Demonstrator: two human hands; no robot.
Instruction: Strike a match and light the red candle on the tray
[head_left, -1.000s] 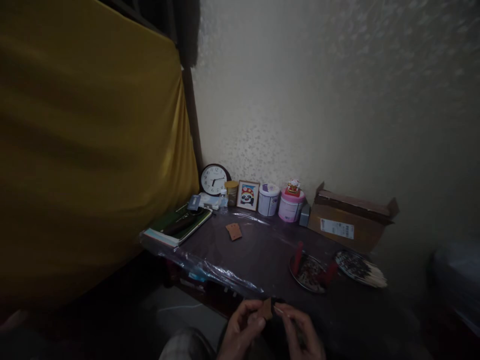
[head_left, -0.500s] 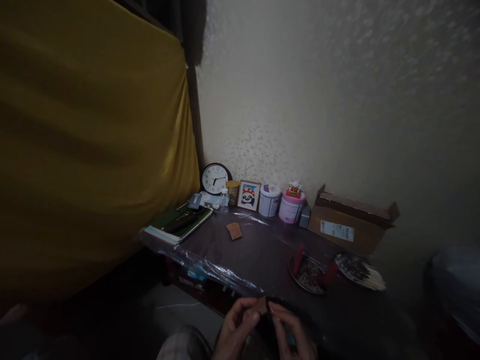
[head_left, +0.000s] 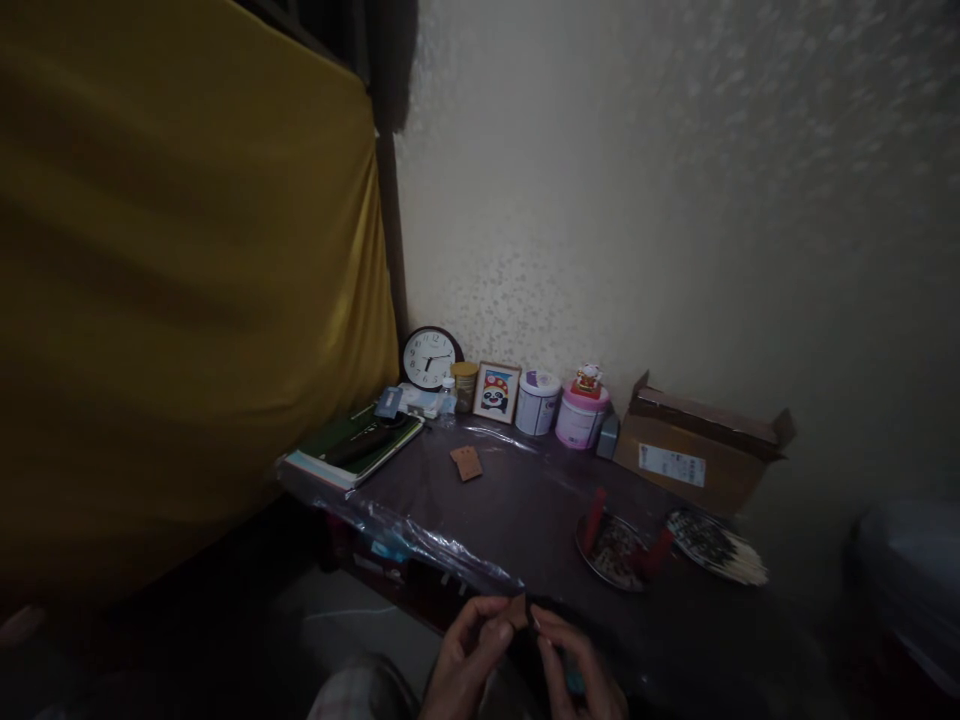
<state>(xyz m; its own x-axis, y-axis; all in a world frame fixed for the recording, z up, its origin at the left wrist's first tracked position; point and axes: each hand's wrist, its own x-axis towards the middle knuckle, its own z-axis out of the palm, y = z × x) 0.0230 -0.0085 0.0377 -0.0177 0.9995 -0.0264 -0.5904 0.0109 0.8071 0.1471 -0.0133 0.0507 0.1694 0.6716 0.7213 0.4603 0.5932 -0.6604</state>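
Observation:
At the bottom of the view, in front of the table edge, my left hand (head_left: pixel 469 655) pinches a small flat brown piece (head_left: pixel 516 611) between thumb and fingers. It looks like leather or card; the dim light leaves that unclear. Close by its right edge is my right hand (head_left: pixel 576 660), thumb and forefinger pressed together. Whatever those fingertips hold is too small and dark to make out. Similar brown pieces with small holes (head_left: pixel 466 463) lie on the dark table (head_left: pixel 517 500) farther off.
Red candles (head_left: pixel 595 518) stand on a round plate (head_left: pixel 611 582), beside another plate with pale sticks (head_left: pixel 742 560). Behind are a cardboard box (head_left: pixel 694 450), tins (head_left: pixel 538 405), a panda picture (head_left: pixel 495 393) and a clock (head_left: pixel 430 358). Books (head_left: pixel 352 450) lie left, near a yellow curtain (head_left: pixel 225 250).
The view has shifted very slightly. Both hands stay close together at the brown piece, with only a small movement to the left in the picture.

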